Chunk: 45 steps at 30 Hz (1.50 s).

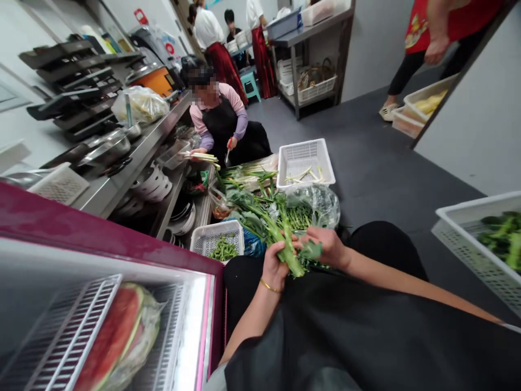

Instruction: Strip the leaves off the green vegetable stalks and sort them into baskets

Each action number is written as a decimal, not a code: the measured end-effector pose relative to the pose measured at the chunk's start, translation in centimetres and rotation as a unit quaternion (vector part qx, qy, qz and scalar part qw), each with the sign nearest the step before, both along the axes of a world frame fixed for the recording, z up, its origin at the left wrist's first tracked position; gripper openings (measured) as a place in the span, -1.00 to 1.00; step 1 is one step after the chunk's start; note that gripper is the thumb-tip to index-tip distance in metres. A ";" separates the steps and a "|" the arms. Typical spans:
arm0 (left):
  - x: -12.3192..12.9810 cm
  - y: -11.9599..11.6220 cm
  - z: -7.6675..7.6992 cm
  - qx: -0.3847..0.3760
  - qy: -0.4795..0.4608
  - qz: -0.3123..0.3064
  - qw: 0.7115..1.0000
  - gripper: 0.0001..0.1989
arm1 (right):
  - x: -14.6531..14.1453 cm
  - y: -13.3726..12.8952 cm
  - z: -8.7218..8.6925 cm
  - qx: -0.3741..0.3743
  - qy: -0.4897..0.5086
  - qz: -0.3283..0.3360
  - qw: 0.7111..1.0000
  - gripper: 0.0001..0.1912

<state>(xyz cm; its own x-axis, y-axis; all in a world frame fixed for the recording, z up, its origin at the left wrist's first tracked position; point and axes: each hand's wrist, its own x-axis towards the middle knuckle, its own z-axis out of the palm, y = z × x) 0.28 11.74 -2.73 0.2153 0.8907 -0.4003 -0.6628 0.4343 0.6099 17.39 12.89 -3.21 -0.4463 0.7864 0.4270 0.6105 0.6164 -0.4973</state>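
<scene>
My left hand (pixel 275 263), with a gold bracelet at the wrist, is closed around a bunch of green vegetable stalks (pixel 285 241) held over my lap. My right hand (pixel 325 244) grips the same bunch from the right, pinching a leaf near the stalk ends. The stalks reach forward into a heap of leafy greens (pixel 260 209) on the floor. A clear plastic bag with more greens (pixel 319 206) lies just beyond my right hand. A small white basket of trimmed green pieces (pixel 217 239) stands to the left of my hands.
A seated person in a black apron (pixel 222 122) trims pale stalks opposite me, beside a white basket (pixel 305 160). A steel counter with pans (pixel 122 157) runs along the left. A display fridge holds watermelon (pixel 118 331) at lower left. Another white basket of greens (pixel 484 239) stands right. Other people stand behind.
</scene>
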 end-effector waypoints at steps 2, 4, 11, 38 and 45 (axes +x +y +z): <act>-0.5 0.1 0.4 0.019 -0.009 0.016 1.000 -0.63 | 1.2 -1.4 -1.4 -0.068 -0.081 0.078 0.991 -0.67; -0.8 -0.1 0.7 0.049 0.012 0.011 0.999 -0.65 | 2.7 -1.3 -1.8 -0.173 -0.176 0.095 0.965 -0.73; 1.1 -1.3 0.2 0.147 0.205 0.000 0.968 -0.71 | 1.4 4.4 4.3 -0.286 0.099 -0.064 0.951 -0.51; -0.7 -2.3 2.1 0.074 0.056 -0.025 0.995 -0.67 | 3.3 0.8 2.2 -0.226 0.067 0.155 0.959 -0.67; 0.5 -3.2 2.2 0.113 0.075 -0.078 0.988 -0.62 | -0.1 3.7 3.4 -0.393 0.438 0.072 0.805 -0.51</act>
<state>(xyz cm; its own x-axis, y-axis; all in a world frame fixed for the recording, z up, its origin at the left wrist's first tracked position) 0.76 8.57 -0.51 0.3107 0.9214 -0.2336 -0.4933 0.3664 0.7889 17.27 16.62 0.18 -0.3549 0.9346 0.0220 -0.2362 -0.0668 -0.9694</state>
